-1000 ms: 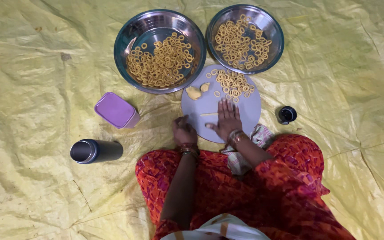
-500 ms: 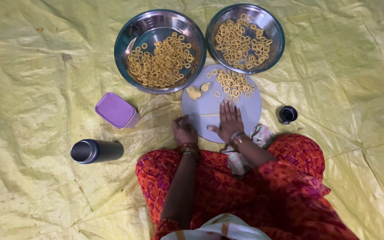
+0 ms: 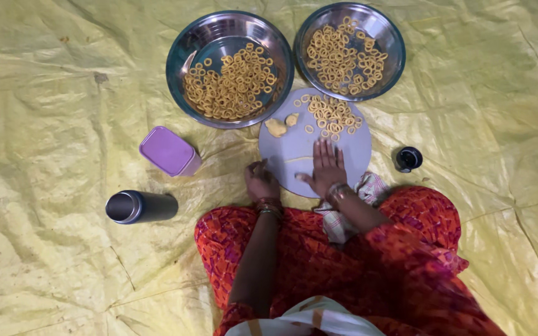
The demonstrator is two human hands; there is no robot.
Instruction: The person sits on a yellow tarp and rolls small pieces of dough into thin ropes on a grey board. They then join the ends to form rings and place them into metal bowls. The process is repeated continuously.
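- Right hand: flat, fingers spread and extended, palm pressed on a thin dough strip lying on the round board; nothing gripped
- Left hand: fingers curled at the board's near-left edge; whether it holds anything cannot be told
- Dough lumps: on the board's far-left part
- Dough rings: clustered on the board's far side
- Left steel bowl and right steel bowl: beyond the board, both holding rings
- Purple box, steel flask: left of the board, on the yellow sheet
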